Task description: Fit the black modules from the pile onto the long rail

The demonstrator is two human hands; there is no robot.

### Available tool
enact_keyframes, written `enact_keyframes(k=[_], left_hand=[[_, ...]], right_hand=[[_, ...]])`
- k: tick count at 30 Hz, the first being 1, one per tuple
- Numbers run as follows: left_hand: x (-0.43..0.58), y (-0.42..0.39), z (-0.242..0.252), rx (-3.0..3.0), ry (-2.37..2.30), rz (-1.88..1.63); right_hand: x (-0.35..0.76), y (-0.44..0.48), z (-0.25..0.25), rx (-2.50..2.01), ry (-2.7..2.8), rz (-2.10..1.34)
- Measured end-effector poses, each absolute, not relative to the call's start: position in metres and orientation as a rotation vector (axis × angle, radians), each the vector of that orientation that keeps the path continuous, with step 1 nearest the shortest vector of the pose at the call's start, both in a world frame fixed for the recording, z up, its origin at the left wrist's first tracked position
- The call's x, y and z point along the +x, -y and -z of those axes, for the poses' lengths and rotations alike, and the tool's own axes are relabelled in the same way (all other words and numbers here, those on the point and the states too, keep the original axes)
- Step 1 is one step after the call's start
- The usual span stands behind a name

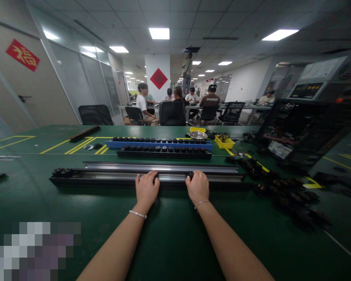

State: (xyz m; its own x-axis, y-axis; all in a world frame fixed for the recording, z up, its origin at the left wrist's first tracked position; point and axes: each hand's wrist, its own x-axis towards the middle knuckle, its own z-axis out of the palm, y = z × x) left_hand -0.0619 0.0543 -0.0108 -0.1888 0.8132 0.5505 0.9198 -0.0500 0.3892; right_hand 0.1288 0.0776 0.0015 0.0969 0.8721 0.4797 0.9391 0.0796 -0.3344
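Observation:
A long black metal channel (99,181) with a shiny inner strip lies crosswise on the green table in front of me. My left hand (147,189) is closed over the channel near its middle, fingers curled across it. Something dark shows by its thumb, too small to name. Further right, my right hand (199,188) pinches a small black round part (189,175) at the channel. Several similar black parts (62,172) sit in the channel's left end. Just behind lies a second long rail (119,167) with a bright strip.
Beyond are a blue rail (128,144) and a black rail (163,155) carrying rows of black parts. Loose black parts (292,191) are heaped at right, near an open computer case (295,128). A yellow bin (224,142) and metal bowl (198,135) stand behind. People sit farther back.

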Motion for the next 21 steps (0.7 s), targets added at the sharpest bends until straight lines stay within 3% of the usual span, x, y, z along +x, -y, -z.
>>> enact_keyframes(k=[21], left_hand=[[-0.062,-0.054,0.010,-1.891,2.059,1.037]], right_hand=[[0.148,-0.081,0.003,-1.813,1.729,0.178]])
